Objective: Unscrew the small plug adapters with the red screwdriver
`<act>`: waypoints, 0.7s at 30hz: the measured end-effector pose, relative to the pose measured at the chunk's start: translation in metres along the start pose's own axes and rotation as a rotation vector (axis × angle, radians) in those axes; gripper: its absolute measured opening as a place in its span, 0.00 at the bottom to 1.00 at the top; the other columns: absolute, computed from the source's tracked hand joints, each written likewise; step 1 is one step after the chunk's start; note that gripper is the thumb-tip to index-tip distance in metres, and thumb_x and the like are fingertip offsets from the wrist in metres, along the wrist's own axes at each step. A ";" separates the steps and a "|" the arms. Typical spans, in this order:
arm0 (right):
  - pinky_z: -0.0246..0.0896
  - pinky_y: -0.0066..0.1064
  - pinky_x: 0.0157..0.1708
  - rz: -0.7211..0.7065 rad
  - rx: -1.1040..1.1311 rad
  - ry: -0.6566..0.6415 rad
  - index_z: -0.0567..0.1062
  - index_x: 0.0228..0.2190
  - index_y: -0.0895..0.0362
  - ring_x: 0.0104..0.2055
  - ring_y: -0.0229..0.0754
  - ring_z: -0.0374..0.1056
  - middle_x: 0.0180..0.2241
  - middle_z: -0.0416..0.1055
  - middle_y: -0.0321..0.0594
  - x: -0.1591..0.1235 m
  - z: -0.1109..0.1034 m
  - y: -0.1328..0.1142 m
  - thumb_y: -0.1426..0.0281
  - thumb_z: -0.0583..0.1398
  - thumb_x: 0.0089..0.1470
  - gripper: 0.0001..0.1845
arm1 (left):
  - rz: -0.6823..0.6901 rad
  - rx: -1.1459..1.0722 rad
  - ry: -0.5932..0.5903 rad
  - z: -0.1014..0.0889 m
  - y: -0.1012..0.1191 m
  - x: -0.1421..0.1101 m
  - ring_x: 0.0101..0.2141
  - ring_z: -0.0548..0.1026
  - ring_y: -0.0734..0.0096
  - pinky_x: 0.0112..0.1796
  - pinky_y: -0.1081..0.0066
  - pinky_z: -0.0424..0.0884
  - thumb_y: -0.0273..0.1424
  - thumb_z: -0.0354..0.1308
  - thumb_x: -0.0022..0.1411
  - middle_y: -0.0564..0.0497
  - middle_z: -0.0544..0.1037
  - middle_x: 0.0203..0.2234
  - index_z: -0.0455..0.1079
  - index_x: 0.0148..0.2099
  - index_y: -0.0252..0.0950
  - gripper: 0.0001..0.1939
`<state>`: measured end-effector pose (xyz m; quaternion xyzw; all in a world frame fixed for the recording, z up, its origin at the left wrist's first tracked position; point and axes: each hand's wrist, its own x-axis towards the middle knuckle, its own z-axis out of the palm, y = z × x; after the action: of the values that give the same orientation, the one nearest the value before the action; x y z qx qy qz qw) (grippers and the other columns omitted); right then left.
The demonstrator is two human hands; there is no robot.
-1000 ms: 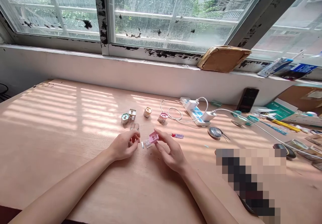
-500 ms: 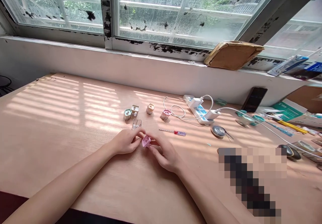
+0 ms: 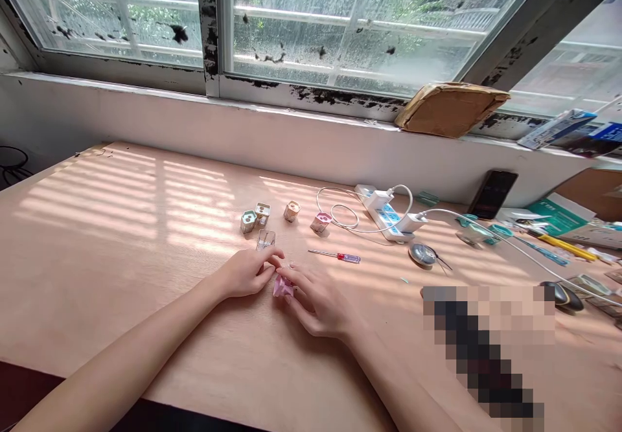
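Observation:
My right hand (image 3: 315, 299) pinches a small pink cube-shaped piece (image 3: 281, 286) low over the wooden table (image 3: 121, 225). My left hand (image 3: 247, 271) has its fingers curled, tips meeting the right hand's fingertips at the pink piece; whether they hold anything is hidden. A clear plastic case (image 3: 265, 239) lies just beyond the left hand. Farther back stand several small cubes: a teal one (image 3: 247, 221), a metal-coloured one (image 3: 262, 212), a tan one (image 3: 291, 210) and a pink one (image 3: 321, 222). A red-handled screwdriver (image 3: 337, 256) lies right of the hands.
A white power strip (image 3: 383, 212) with chargers and cables lies at the back. A round metal object (image 3: 422, 253), a dark phone (image 3: 492, 193) leaning on the wall, boxes and tools crowd the right side. A pixelated patch covers the lower right. A windowsill runs behind.
The hands came together: the right hand brought the pink piece down and left towards the left hand's fingertips. The small clear bits seen between the hands earlier are hidden now.

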<state>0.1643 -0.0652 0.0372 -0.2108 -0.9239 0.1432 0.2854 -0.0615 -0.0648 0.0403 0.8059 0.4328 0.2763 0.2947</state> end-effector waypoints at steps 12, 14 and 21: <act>0.73 0.43 0.46 -0.008 -0.039 0.036 0.60 0.62 0.51 0.51 0.51 0.72 0.51 0.73 0.49 0.005 0.008 0.001 0.75 0.54 0.64 0.27 | 0.012 0.058 0.018 0.000 -0.004 -0.002 0.35 0.81 0.62 0.36 0.70 0.70 0.24 0.51 0.63 0.50 0.84 0.40 0.67 0.55 0.41 0.19; 0.73 0.42 0.44 -0.019 -0.052 0.031 0.61 0.62 0.52 0.50 0.51 0.73 0.50 0.73 0.49 0.005 0.009 0.001 0.75 0.54 0.63 0.26 | 0.023 0.081 0.014 0.001 -0.005 -0.002 0.36 0.81 0.61 0.36 0.70 0.71 0.23 0.51 0.62 0.50 0.84 0.41 0.68 0.56 0.41 0.20; 0.72 0.39 0.33 -0.111 -0.086 0.025 0.63 0.58 0.54 0.38 0.50 0.75 0.42 0.75 0.48 0.002 0.008 -0.003 0.75 0.55 0.61 0.24 | 0.067 0.125 -0.008 -0.001 -0.003 -0.003 0.37 0.81 0.63 0.37 0.70 0.71 0.25 0.50 0.66 0.52 0.83 0.42 0.66 0.57 0.42 0.19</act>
<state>0.1574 -0.0682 0.0333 -0.1730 -0.9359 0.0848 0.2950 -0.0652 -0.0657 0.0378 0.8380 0.4207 0.2552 0.2360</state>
